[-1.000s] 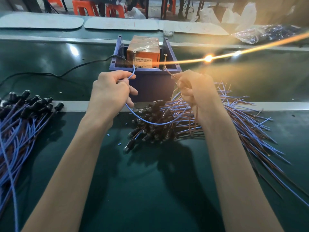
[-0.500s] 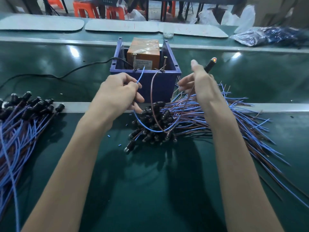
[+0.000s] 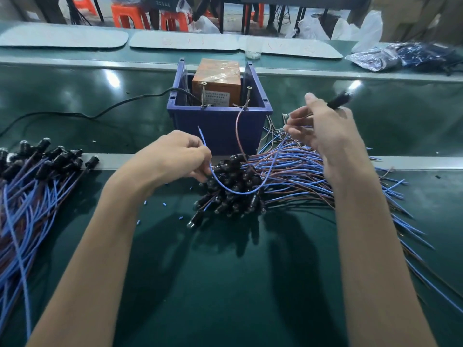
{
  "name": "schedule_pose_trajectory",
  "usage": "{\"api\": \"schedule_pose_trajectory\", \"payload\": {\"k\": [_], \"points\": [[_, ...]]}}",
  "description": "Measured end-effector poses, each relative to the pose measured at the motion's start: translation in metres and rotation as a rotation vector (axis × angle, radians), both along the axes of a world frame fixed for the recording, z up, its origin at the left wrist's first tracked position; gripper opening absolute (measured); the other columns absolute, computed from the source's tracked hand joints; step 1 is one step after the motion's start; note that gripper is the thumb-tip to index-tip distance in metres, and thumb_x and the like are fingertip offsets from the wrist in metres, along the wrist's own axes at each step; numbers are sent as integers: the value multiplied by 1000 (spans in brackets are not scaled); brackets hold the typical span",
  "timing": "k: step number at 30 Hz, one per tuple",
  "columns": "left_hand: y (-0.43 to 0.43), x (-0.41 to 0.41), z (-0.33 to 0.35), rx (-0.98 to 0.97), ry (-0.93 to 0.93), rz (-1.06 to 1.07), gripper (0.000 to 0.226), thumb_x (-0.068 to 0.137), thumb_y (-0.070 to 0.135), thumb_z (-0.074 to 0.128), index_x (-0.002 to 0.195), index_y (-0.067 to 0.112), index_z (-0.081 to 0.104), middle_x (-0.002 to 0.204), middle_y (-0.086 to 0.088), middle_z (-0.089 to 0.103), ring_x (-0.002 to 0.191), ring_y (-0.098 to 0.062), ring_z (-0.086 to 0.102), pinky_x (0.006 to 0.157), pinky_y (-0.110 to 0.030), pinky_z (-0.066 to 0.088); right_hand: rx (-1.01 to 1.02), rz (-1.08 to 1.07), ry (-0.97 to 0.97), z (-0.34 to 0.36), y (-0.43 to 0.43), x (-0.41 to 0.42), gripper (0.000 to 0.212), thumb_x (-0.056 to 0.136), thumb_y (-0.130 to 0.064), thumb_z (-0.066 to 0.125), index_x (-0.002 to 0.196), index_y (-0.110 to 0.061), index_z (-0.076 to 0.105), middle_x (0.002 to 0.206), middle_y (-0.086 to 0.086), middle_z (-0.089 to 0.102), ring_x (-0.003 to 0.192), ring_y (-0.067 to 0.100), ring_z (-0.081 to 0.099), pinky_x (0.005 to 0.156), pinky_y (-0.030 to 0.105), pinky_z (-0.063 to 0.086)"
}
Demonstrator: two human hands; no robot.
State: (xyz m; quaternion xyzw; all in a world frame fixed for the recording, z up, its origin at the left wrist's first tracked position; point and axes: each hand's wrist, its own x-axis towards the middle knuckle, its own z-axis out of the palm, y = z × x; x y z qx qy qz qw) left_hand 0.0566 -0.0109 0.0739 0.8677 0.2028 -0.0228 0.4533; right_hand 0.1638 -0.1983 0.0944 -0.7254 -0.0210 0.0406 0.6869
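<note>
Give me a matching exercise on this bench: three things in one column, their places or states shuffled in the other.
Column one:
1. left hand
2. right hand
3. orange box

Column two:
A. stands inside the blue bin
B. pinches the blue wire
C. holds the black lamp raised

Pairs: 1-B, 2-C, 3-A

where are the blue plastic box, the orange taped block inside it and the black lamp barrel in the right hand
blue plastic box [image 3: 218, 131], head view, front wall
orange taped block [image 3: 216, 70], head view, top face
black lamp barrel [image 3: 338, 100], head view, middle of barrel
</note>
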Motion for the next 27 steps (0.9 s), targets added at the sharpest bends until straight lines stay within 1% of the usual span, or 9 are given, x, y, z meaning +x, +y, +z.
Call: {"api": "schedule_pose_trajectory", "payload": {"k": [5, 7, 10, 13, 17, 20, 22, 24, 27], "points": [[-1, 0, -1, 54, 74, -79, 44, 93, 24, 55, 51, 19, 66, 67, 1, 73, 71, -13, 72, 96, -35, 49, -219, -76, -150, 2, 1, 2, 25, 96, -30, 48, 76, -21, 59, 86, 0, 62, 90, 18, 57, 97, 42, 47], [-1, 0, -2, 72, 84, -85, 44, 93, 28, 56, 51, 19, 65, 68, -1, 73, 73, -13, 71, 99, -37, 48, -320, -149, -222, 4, 1, 2, 18, 96, -32, 48, 87, -22, 59, 106, 6, 61, 93, 16, 53, 98, 31, 42], [-1, 1, -3, 84, 94, -90, 42, 94, 30, 55, 55, 17, 63, 66, 2, 72, 70, -10, 71, 100, -36, 48, -426, -268, -390, 6, 0, 1, 21, 95, -28, 50, 108, -15, 60, 114, 2, 43, 91, 9, 43, 74, 3, 29], [0, 1, -5, 110, 115, -109, 41, 95, 34, 55, 59, 16, 63, 67, 3, 73, 71, -10, 70, 100, -36, 47, -432, -371, -602, 11, -1, -5, 27, 92, -19, 52, 113, -4, 58, 117, 5, 36, 102, 4, 38, 82, -6, 20], [3, 2, -8, 155, 144, -122, 43, 94, 41, 54, 58, 18, 62, 70, 4, 74, 80, -10, 69, 102, -36, 43, -465, -543, -815, 19, -6, -12, 36, 85, -21, 50, 112, 2, 58, 127, 19, 41, 117, 17, 44, 99, 5, 22], [2, 2, -9, 189, 151, -159, 40, 94, 41, 53, 62, 19, 60, 69, 10, 73, 75, -4, 69, 99, -35, 45, -464, -620, -870, 23, -9, -12, 39, 84, -23, 46, 113, 1, 57, 128, 21, 42, 121, 24, 45, 106, 27, 34], [1, 3, -9, 208, 158, -196, 37, 95, 40, 52, 65, 19, 59, 68, 13, 72, 68, 2, 67, 93, -30, 47, -475, -619, -879, 25, -10, -14, 41, 83, -24, 46, 114, -1, 57, 128, 21, 42, 122, 25, 45, 106, 27, 34], [-1, 3, -10, 220, 159, -228, 34, 95, 39, 51, 69, 19, 58, 69, 13, 73, 65, 4, 66, 87, -27, 48, -515, -554, -912, 23, -10, -13, 36, 83, -22, 51, 111, -1, 60, 127, 20, 43, 121, 21, 44, 104, 12, 27], [-2, 5, -12, 226, 147, -244, 32, 97, 37, 51, 72, 18, 58, 71, 9, 73, 63, 3, 65, 82, -26, 49, -752, -191, -762, 15, -9, -7, 24, 88, -20, 58, 109, -10, 67, 122, 14, 51, 113, 20, 49, 94, 9, 28]]}}
